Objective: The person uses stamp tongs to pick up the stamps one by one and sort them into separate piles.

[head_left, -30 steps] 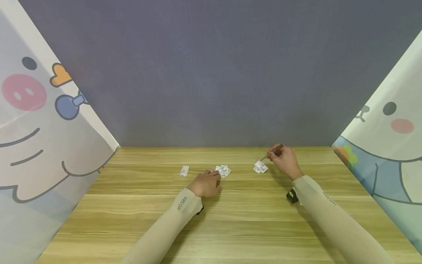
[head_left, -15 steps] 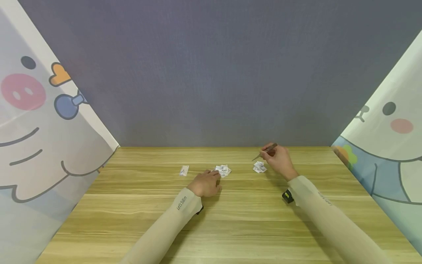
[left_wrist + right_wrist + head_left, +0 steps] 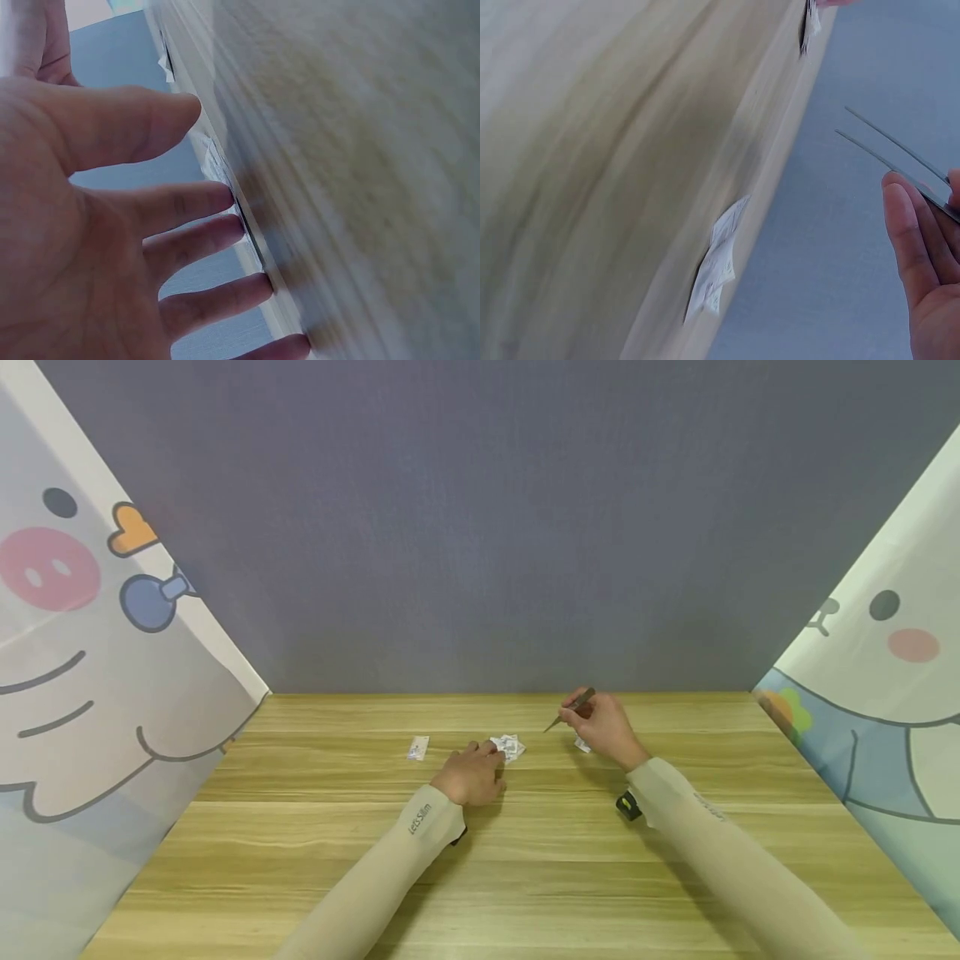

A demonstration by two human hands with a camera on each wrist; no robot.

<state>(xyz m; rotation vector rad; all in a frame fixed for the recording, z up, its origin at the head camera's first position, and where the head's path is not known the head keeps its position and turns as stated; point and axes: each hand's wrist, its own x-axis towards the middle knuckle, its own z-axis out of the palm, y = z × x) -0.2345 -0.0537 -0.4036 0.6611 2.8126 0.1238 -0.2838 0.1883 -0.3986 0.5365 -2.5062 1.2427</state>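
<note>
Sleeve [image 3: 418,820] reads "Let'sSlim"; right hand [image 3: 604,729] fingers pinch one pair of tweezers [image 3: 570,708]; left hand [image 3: 471,774], fingers relaxed, touches middle of three packet piles [image 3: 509,747] on counter [image 3: 525,860].

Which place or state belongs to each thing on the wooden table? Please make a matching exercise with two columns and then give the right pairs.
Things:
1. tweezers
2. single packet
3. middle pile of packets
4. pile partly hidden behind the right hand

Places or states:
A. lies alone, farthest left on the table
B. at the fingertips of the left hand
C. held in the right hand, tips apart and empty
D. only a white corner shows

Pairs: 1-C, 2-A, 3-B, 4-D
</note>
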